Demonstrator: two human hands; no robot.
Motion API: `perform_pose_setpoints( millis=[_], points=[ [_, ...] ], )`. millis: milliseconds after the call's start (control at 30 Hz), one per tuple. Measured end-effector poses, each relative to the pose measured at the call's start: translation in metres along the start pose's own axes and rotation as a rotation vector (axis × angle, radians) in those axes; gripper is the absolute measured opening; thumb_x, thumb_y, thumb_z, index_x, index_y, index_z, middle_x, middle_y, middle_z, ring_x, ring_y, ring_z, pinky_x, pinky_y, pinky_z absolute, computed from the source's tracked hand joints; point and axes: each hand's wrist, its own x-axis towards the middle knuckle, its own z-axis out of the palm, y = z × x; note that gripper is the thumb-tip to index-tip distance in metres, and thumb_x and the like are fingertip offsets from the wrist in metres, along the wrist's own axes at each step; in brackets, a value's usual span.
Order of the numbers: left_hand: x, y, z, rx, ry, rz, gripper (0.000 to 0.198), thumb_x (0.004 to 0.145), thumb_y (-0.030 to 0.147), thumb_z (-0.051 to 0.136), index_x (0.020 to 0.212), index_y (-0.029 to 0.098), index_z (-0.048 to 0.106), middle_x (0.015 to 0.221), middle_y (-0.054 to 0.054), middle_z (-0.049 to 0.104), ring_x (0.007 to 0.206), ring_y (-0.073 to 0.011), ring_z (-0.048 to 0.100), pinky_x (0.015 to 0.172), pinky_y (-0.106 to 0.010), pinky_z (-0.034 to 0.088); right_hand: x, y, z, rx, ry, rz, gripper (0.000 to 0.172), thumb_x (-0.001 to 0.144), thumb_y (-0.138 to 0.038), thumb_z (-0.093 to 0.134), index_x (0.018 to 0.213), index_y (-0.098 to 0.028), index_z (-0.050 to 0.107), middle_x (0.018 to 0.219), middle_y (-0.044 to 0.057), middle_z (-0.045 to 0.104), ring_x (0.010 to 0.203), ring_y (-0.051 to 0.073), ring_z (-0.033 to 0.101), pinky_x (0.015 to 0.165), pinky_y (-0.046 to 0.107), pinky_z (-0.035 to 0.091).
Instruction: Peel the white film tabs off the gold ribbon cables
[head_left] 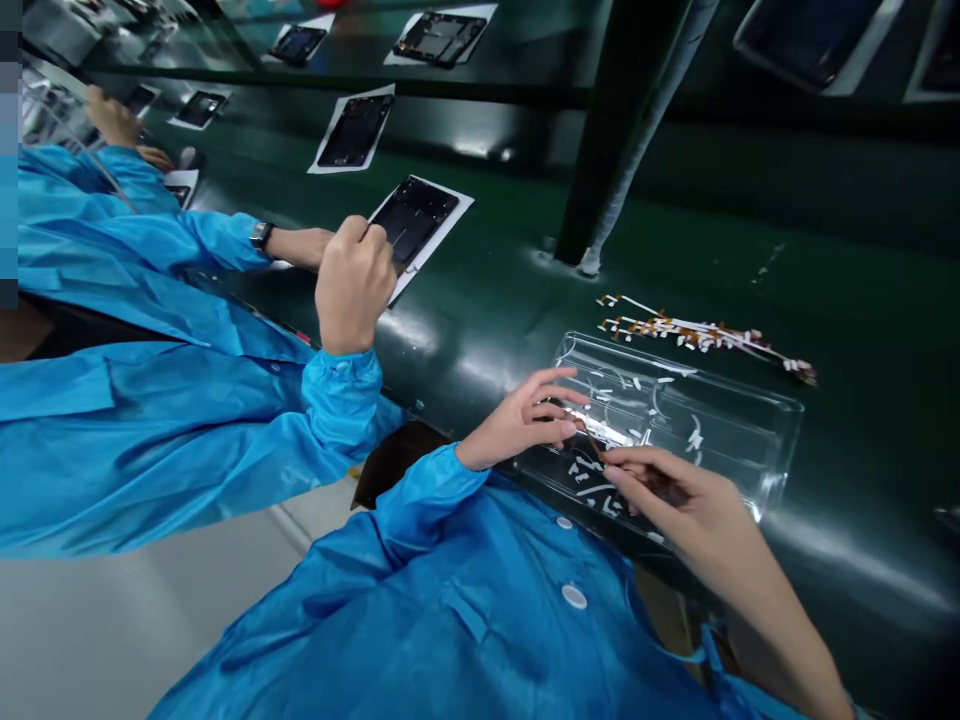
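Pinching the brown strip [594, 442] with my right fingers [637, 457], I hold its long axis toward eleven o'clock, at my left fingers [553, 432], whose grip I cannot tell.

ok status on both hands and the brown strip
Right hand pinching thin brown strip above transparent tray. Left hand at strip's other end, contact unclear. White bits scattered in tray.

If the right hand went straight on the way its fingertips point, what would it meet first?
Past the thin brown strip in its grip, the right hand would probably meet the left hand first, near the thumb. Depth is unclear in this single view, so it might pass below instead.
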Motion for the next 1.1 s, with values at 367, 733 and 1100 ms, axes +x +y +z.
perform_pose_setpoints(
  millis=[367,733,1100],
  points=[
    [-0.011,0.017,0.000,0.252,0.002,-0.060,0.036,0.081,0.045,0.082,0.091,0.011,0.072,0.078,-0.003,0.067,0.067,-0.0086,0.057,0.068,-0.024,0.047,0.007,0.008,-0.004,0.218,-0.038,-0.007,0.047,0.066,-0.051,0.089,0.102,-0.023,0.075,0.079,0.004,0.071,0.065,0.018,0.068,0.061,0.029,0.058],
    [-0.012,0.007,-0.009,0.172,0.189,0.019,0.041,0.084,0.052,0.077,0.092,0.012,0.072,0.077,-0.004,0.068,0.062,-0.0076,0.057,0.056,-0.020,0.042,0.011,0.015,-0.016,0.347,0.247,0.075,0.046,0.066,-0.050,0.089,0.102,-0.025,0.078,0.077,0.005,0.077,0.071,0.019,0.076,0.072,0.023,0.063],
    [-0.015,0.004,-0.049,-0.072,0.233,0.062,0.041,0.090,0.052,0.071,0.099,0.012,0.071,0.085,-0.007,0.070,0.071,-0.0109,0.065,0.068,-0.023,0.051,0.078,-0.089,-0.036,-0.149,0.068,-0.027,0.047,0.056,-0.066,0.085,0.081,-0.026,0.082,0.085,0.008,0.080,0.073,0.025,0.077,0.066,0.029,0.066]
  ],
)
